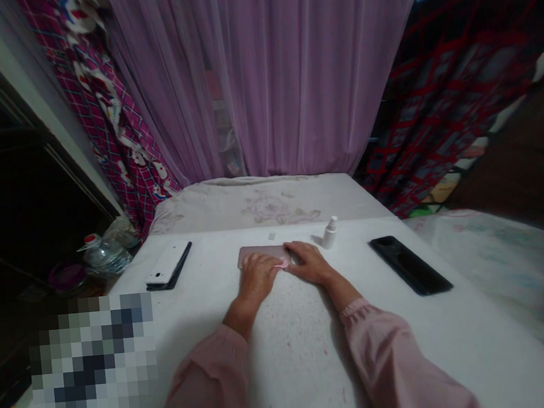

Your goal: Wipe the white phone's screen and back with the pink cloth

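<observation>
A flat, rose-coloured phone point(261, 250) with rounded corners lies sideways on the white table, its near side mostly covered by my hands. On top of it rests my left hand point(258, 275), fingers closed over a small pink cloth point(281, 263) that peeks out by the thumb. My right hand point(309, 261) grips the phone's right end, with the fingers at its far corner and the thumb close to the cloth. Just beyond the right hand, a small white spray bottle point(330, 234) stands upright.
At the left, a white phone point(167, 264) lies on a dark one. A black phone-shaped item point(408, 265) lies at the right. Part of the lower left is pixelated. Purple curtains point(270, 77) hang behind the table, and a large water bottle point(102, 254) stands off its left side.
</observation>
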A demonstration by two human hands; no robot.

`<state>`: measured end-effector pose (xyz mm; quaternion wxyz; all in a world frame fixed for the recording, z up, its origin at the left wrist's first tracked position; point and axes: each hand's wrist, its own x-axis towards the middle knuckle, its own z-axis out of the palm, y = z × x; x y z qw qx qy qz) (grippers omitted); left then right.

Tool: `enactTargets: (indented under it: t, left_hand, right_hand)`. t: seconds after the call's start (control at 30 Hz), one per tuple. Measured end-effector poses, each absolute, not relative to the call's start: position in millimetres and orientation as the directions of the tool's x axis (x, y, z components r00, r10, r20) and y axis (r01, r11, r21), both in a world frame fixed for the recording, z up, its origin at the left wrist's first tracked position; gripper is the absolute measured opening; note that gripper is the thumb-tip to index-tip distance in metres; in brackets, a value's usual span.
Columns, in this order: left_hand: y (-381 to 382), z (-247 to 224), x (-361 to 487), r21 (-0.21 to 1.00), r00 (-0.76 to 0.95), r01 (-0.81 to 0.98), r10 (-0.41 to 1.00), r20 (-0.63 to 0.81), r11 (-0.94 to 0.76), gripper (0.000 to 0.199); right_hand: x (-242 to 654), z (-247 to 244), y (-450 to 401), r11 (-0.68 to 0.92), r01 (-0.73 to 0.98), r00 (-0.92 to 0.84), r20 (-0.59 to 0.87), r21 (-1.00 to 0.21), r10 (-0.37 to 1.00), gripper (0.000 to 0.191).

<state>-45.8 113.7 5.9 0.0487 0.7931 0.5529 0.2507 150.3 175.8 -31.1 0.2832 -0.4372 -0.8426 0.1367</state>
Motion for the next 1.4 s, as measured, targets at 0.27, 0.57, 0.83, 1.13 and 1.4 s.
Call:
enactTargets:
  t: [0.27,0.57,0.83,1.13,1.4]
  left_hand:
    - [106.8,8.5,-76.8,0.340,0.137,0.904,0.929,0.344,-0.259,0.019]
    - [102.8,10.6,-85.3,0.346,-0.049,0.934,0.931,0.363,-0.085,0.018]
    - [100.9,11.5,-41.0,0.368,0.177,0.879,0.925,0.336,-0.302,0.018]
    - [100.3,14.6,-75.5,0.331,0.039,0.930,0.940,0.340,-0.158,0.017]
    - [102.6,13.0,-92.2,0.337,-0.112,0.941,0.930,0.350,-0.014,0.020]
  right_hand:
    - [148.6,-25.8,173.3,0.561,0.678,-0.460,0.322,-0.474,0.828,0.062]
    - [147.2,-24.4,172.7,0.549,0.694,-0.443,0.326,-0.465,0.835,0.059]
    - [146.2,-25.1,172.3,0.564,0.695,-0.444,0.352,-0.445,0.824,0.054]
    - [146.3,-24.2,172.4,0.552,0.695,-0.446,0.326,-0.461,0.834,0.058]
    - [146.1,-23.6,171.0,0.539,0.704,-0.433,0.321,-0.463,0.842,0.057]
